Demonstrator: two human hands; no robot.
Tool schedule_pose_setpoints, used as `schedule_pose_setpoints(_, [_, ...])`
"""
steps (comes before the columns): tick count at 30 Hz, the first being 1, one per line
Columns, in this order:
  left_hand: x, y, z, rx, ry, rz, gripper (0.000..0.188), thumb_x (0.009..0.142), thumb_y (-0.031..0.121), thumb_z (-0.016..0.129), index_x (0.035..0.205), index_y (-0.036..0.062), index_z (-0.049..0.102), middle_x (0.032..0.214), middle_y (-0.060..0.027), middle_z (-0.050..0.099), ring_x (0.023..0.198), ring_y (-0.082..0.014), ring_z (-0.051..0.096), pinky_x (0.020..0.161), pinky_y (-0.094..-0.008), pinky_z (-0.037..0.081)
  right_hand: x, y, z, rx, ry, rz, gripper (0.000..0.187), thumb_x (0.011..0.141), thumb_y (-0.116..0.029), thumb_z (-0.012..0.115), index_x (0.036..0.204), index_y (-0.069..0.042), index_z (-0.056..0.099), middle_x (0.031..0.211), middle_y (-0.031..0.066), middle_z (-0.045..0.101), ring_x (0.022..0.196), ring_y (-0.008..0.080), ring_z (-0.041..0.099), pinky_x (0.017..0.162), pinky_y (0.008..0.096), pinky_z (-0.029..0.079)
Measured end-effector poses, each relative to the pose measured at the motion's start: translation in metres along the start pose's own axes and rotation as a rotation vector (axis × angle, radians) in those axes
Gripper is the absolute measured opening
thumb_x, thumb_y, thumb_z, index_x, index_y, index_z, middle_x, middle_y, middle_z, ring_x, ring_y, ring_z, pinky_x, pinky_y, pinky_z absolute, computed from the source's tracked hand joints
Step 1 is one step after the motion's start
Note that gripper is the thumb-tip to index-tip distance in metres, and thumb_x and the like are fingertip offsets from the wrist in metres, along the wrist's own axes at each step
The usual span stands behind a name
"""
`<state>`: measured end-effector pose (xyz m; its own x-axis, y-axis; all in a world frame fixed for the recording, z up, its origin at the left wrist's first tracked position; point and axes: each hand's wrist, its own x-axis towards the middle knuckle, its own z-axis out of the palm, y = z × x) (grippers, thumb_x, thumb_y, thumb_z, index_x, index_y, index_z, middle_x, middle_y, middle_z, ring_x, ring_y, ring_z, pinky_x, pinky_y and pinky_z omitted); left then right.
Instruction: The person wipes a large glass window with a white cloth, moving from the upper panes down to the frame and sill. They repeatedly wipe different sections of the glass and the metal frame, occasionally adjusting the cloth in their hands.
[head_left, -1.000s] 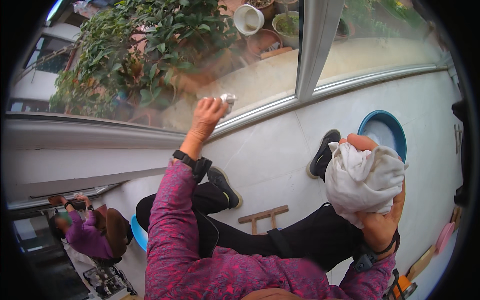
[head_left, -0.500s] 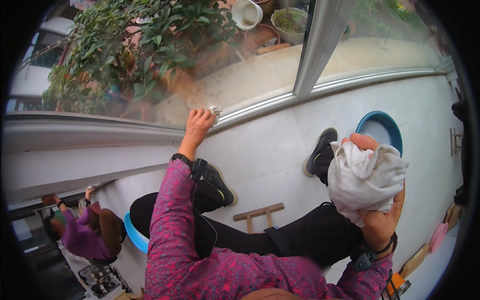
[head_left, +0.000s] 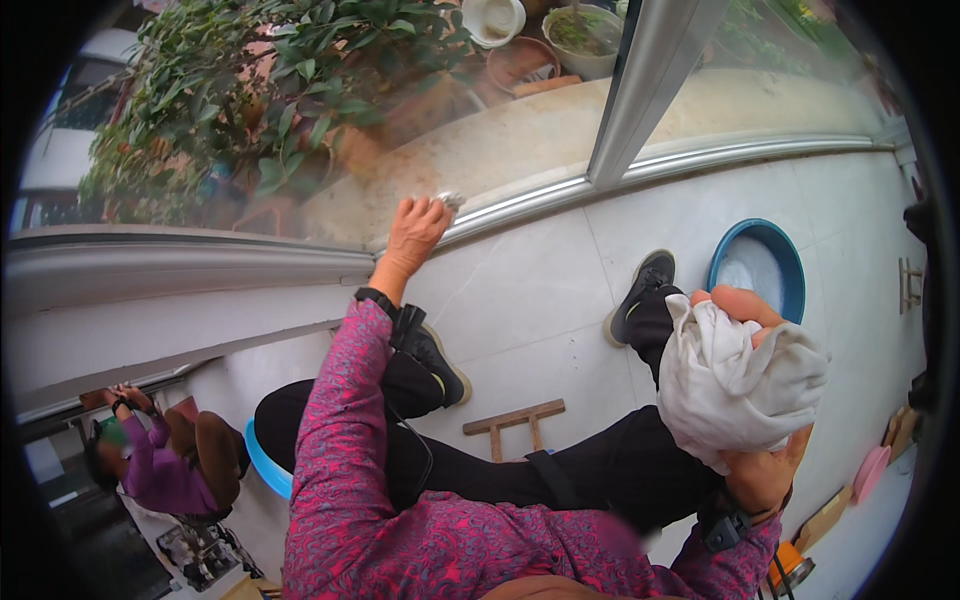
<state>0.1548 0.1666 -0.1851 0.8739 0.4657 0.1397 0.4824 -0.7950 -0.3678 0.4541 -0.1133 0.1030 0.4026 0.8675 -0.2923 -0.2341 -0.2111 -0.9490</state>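
My left hand (head_left: 412, 240) reaches out to the lower part of the window glass (head_left: 400, 180), just above its metal frame. Its fingers are closed on a small crumpled whitish wad (head_left: 449, 201), pressed at the pane; I cannot tell its material. Over my right thigh, my right hand (head_left: 762, 478) grips a bunched white cloth (head_left: 742, 385). Fingers show at the cloth's upper edge, while the folds cover most of the palm.
A blue basin (head_left: 713, 265) with suds stands beyond the cloth. A small wooden stool (head_left: 515, 418) is between my legs, and another blue basin (head_left: 262, 465) sits left. Far left, another person in purple (head_left: 175, 470) crouches. Potted plants (head_left: 580, 35) stand outside the glass.
My left hand has slid right and slightly away along the glass with the wad. My right hand and the cloth have shifted slightly right and nearer. The other person's hands have come together.
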Motion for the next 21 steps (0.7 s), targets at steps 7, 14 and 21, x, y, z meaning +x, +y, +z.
schedule_pose_setpoints(7, [-0.145,0.107,0.099,-1.328,0.144,-1.543,0.032,0.082,0.003,0.065,0.114,0.0020,0.062,0.105,-0.0120,0.068,0.093,-0.0291,0.068,0.079,-0.0420,0.055,0.000,0.008,-0.009,-0.027,0.016,-0.026,0.069,0.093,-0.034,0.066,0.141,0.008,0.037,0.137,0.0256,0.049,0.125,0.0312,0.054,0.107,0.0390,0.046])
schedule_pose_setpoints(14, [-0.222,0.075,0.154,-1.811,0.492,-2.060,0.037,0.085,-0.001,0.061,0.121,-0.0084,0.055,0.109,-0.0194,0.067,0.093,-0.0329,0.070,0.079,-0.0447,0.059,0.000,0.017,-0.008,-0.064,-0.035,-0.046,0.078,0.094,-0.035,0.066,0.147,0.006,0.026,0.142,0.0241,0.045,0.124,0.0307,0.055,0.104,0.0380,0.050])
schedule_pose_setpoints(21, [-0.250,0.032,0.227,-1.443,0.641,-2.215,0.040,0.085,0.000,0.064,0.122,-0.0096,0.053,0.106,-0.0167,0.066,0.089,-0.0294,0.069,0.070,-0.0427,0.057,0.019,0.030,-0.011,0.140,0.043,0.079,0.058,0.102,-0.034,0.052,0.139,0.009,0.041,0.132,0.0237,0.056,0.120,0.0270,0.058,0.105,0.0334,0.046])
